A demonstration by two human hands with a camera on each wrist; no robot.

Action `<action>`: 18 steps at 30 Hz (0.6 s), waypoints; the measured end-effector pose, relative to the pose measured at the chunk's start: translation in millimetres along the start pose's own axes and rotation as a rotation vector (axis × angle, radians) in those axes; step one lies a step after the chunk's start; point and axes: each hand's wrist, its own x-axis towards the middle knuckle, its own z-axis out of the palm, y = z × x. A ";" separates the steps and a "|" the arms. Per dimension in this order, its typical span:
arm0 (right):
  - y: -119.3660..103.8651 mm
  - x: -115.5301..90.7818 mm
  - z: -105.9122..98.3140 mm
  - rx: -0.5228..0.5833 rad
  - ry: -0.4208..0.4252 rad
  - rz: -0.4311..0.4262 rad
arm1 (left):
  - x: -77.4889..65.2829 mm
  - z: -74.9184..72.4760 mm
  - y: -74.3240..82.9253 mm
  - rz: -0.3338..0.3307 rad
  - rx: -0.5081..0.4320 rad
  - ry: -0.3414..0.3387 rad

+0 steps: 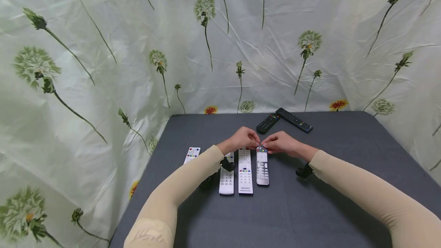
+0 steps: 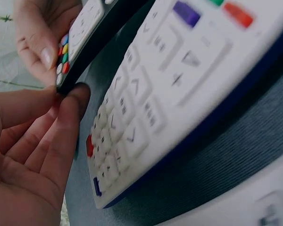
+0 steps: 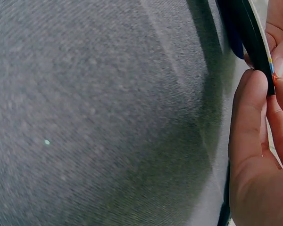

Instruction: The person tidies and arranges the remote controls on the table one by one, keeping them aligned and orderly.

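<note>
In the head view a slim remote control with a white-and-silver face (image 1: 262,169) points lengthwise toward me. My left hand (image 1: 244,139) and right hand (image 1: 280,142) meet at its far end, beside the coloured buttons. The left wrist view has the left thumb and fingertips (image 2: 49,101) pinching the tip of this remote, the right hand (image 2: 35,33) just across from them. From the right wrist, my right thumb and finger (image 3: 250,122) pinch the same end of the remote's dark edge (image 3: 257,42). A long white remote (image 1: 245,175) lies just left of it.
Left of these lies another white remote (image 1: 226,183), then one (image 1: 192,154) partly covered by the left sleeve. A dark object (image 1: 206,183) shows under that arm. Two black remotes (image 1: 268,123) (image 1: 294,120) touch or nearly touch at the dark table's (image 1: 330,141) back edge, before a flowered curtain.
</note>
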 end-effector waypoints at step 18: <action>9.1 1.6 5.8 -0.021 0.055 0.000 | 12.2 -6.5 0.4 -0.018 -0.134 -0.033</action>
